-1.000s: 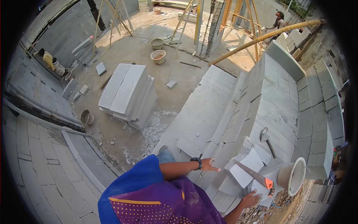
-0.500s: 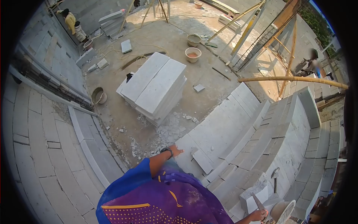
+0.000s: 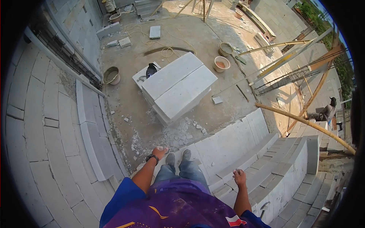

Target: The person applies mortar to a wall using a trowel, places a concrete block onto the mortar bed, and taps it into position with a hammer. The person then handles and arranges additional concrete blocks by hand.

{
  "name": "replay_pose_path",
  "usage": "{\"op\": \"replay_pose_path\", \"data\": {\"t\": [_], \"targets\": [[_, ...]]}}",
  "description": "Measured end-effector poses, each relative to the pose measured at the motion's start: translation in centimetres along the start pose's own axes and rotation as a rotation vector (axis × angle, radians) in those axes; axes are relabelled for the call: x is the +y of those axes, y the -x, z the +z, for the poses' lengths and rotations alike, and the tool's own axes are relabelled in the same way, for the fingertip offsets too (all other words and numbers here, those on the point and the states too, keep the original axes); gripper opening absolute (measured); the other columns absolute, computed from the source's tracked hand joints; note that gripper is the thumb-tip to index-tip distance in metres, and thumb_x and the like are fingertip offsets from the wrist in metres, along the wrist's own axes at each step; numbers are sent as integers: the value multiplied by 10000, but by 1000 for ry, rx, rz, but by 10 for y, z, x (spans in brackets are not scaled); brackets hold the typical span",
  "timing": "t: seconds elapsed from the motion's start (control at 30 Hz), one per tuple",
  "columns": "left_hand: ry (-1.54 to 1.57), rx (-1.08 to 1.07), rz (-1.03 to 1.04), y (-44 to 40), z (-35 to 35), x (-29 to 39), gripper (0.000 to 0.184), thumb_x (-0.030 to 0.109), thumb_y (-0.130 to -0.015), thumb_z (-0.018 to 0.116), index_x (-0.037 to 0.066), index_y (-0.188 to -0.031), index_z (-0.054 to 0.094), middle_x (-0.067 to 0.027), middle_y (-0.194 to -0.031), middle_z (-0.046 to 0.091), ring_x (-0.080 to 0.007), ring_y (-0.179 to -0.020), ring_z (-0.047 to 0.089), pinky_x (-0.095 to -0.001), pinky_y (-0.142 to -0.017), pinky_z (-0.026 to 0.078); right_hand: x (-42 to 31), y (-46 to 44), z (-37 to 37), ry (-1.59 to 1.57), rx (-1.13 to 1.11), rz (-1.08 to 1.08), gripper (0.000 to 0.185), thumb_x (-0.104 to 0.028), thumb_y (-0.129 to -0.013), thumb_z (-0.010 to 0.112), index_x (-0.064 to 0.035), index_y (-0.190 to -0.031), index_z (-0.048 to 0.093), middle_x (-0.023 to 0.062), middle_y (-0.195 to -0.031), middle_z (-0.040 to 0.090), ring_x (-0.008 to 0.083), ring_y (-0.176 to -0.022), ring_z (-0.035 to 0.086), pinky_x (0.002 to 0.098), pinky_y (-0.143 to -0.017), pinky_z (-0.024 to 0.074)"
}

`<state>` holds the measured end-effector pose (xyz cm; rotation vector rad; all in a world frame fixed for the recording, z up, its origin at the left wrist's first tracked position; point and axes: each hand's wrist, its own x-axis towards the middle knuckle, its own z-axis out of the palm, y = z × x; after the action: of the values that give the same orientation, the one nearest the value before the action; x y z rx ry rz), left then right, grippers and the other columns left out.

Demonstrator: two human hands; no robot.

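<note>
My left hand (image 3: 160, 152), with a dark band at its wrist, hangs above the lower ledge of pale blocks (image 3: 195, 150). Its fingers are apart and nothing shows in them. My right hand (image 3: 239, 178) is raised over the stepped block wall (image 3: 247, 167) with its fingers curled in, and no object is visible there. Below and right of it, a hammer (image 3: 265, 206) rests on the blocks, partly cut off by my sleeve. In front stands a stack of large white blocks (image 3: 178, 87), with a black item (image 3: 151, 70) and a small grey tool (image 3: 141, 78) at its left side.
White rubble (image 3: 176, 133) litters the floor before the stack. Buckets (image 3: 111, 76) and basins (image 3: 221, 64) stand around it. A bamboo pole (image 3: 304, 123) slants across on the right, near a person (image 3: 326, 111). Another person (image 3: 109, 5) is partly visible at the far left.
My right hand has come up and forward, away from the trowel-like blade and bucket, which are out of view now. My left hand has moved left. The view has swung and both shoes show.
</note>
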<state>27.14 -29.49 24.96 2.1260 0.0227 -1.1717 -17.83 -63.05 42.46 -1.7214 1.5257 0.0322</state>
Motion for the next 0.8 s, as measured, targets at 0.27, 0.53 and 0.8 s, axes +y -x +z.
{"op": "replay_pose_path", "data": {"t": [0.27,0.53,0.8], "targets": [[389,106,-569,25,19,-98,582,501,-860,807,-25,-1078,685,-113,-987,726,-232,-798,708,-407,-659,553,-61,-140,63,116,-271,-68,498,-315,-945,722,91,-1226,653,193,-922,746,230,-791,727,355,-761,564],[396,238,-167,-136,77,-40,757,536,-921,742,29,-1436,517,-123,-1262,687,-287,-1030,704,-427,-886,552,-94,-405,162,142,-393,-107,396,-321,-952,718,70,-1018,711,149,-773,717,215,-712,684,361,-704,539],[486,691,253,-228,94,128,803,444,-1015,652,-70,-1552,350,-272,-1505,475,-315,-1406,456,-414,-1179,336,-337,-662,235,-28,149,-462,965,-668,-915,656,105,-1462,474,343,-1359,597,404,-1270,597,448,-1075,447]]}}
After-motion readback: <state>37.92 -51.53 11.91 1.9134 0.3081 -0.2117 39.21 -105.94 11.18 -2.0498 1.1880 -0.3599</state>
